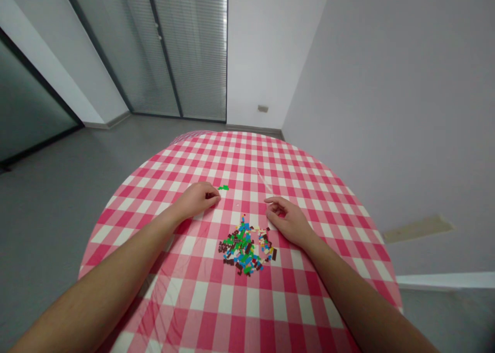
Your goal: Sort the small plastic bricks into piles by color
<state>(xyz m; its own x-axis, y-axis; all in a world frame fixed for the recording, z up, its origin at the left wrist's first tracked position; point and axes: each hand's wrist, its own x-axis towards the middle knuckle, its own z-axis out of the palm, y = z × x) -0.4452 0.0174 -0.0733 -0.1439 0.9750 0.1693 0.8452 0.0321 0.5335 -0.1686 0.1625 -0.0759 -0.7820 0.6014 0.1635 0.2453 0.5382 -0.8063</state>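
A loose heap of small building bricks point(247, 247) in green, blue, dark brown, yellow, red and white lies on the checked tablecloth. Beyond and left of the heap, my left hand point(198, 198) rests on the cloth, its fingers loosely bent and a gap showing between thumb and fingers. Just past its fingertips lies a small group of green bricks point(223, 188), apart from the heap. My right hand point(290, 220) rests beyond the heap's right side, fingers curved, thumb and forefinger apart. Nothing shows in either hand.
The round table wears a pink-and-white checked tablecloth point(216, 301), with a thin pale line or crease point(264, 180) beyond my right hand. A wall point(406, 110) stands close on the right. Glass doors point(185, 53) are at the back, and grey floor point(42, 213) lies to the left.
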